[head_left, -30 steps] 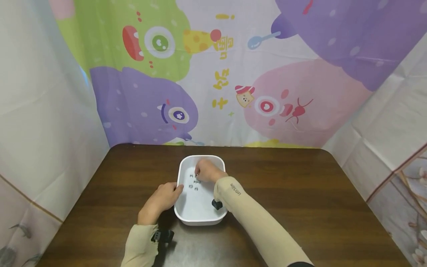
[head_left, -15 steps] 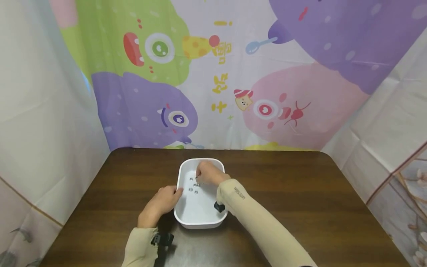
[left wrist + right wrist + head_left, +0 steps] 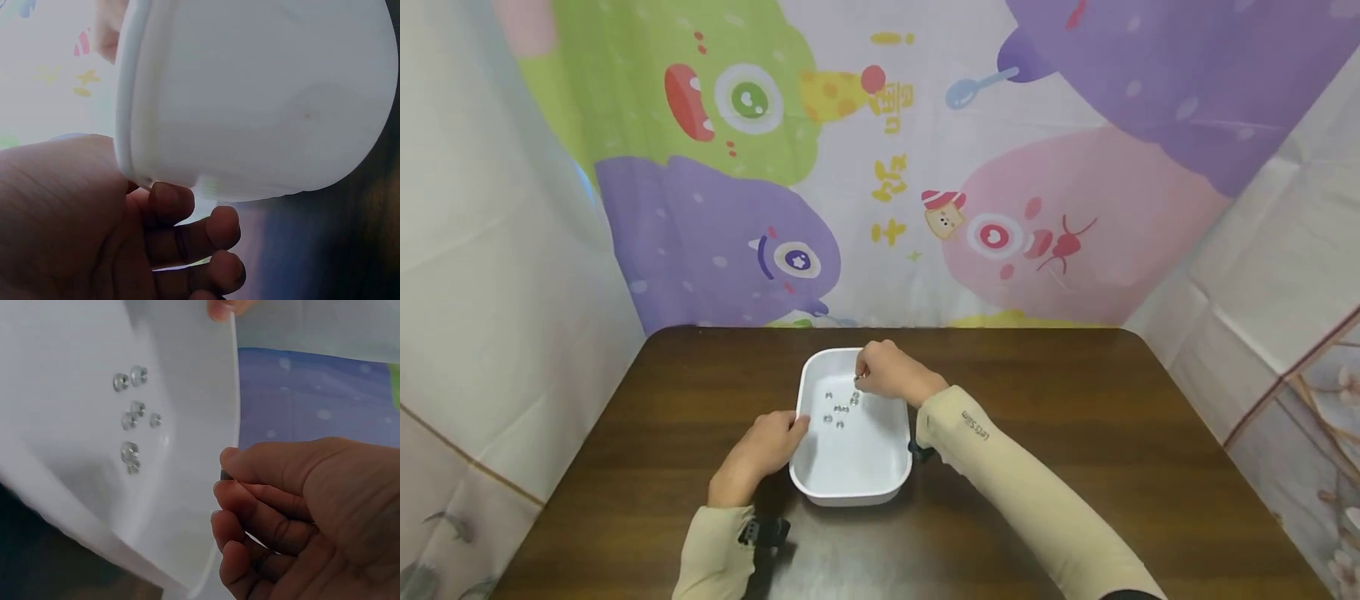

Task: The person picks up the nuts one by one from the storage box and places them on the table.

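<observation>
A white plastic tray (image 3: pixel 850 471) with rounded corners lies on the table. Several small silvery metal nuts (image 3: pixel 130 452) are scattered on its floor. My left hand (image 3: pixel 763 450) grips the tray's left rim, thumb over the edge and fingers beneath it outside, as the left wrist view shows. Over the far right part of the tray, my right hand (image 3: pixel 895 372) pinches a small metal nut (image 3: pixel 226 475) between thumb and index finger. Most of that nut is hidden by the fingertips; its other fingers are curled beside them.
The dark brown wooden table (image 3: pixel 1045 417) surrounds the tray. Behind it hangs a cloth backdrop (image 3: pixel 895 275) with cartoon figures, and pale cloth walls (image 3: pixel 512 275) stand at both sides.
My right hand has lifted from among the nuts and shifted right, toward the tray's far right rim, with a nut pinched in it. The left hand stays on the rim.
</observation>
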`<state>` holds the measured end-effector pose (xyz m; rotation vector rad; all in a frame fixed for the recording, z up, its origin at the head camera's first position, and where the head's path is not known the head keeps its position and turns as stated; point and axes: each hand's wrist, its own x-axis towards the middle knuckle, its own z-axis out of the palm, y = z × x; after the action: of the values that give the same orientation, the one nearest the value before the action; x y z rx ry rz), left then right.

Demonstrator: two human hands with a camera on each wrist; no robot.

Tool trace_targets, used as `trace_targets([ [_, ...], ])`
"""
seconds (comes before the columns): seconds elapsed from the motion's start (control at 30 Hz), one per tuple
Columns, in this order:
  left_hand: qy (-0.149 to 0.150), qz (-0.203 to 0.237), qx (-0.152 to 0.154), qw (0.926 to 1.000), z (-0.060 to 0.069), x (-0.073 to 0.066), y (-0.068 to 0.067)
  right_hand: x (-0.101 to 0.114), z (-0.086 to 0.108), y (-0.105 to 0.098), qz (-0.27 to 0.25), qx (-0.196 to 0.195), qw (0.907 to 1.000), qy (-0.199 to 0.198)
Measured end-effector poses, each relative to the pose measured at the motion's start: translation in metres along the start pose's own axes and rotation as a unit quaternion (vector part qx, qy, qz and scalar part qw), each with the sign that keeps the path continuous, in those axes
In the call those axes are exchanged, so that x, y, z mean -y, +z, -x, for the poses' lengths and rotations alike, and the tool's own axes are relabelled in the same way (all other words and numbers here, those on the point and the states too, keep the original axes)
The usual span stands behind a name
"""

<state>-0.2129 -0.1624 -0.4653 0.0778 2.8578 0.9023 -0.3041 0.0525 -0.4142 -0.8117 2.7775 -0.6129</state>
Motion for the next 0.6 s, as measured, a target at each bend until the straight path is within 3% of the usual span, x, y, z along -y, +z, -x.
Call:
trace_targets([
  [0.37,0.016,-0.010,0.002,0.9998,0.002,-0.001,0.002,-0.015,0.030,-0.021,-0.025,-0.021,0.9994,0.013],
  [0.6,0.015,-0.018,0.012,0.9997,0.002,-0.004,-0.002,-0.038,0.044,-0.036,-0.037,-0.061,0.9972,0.020],
])
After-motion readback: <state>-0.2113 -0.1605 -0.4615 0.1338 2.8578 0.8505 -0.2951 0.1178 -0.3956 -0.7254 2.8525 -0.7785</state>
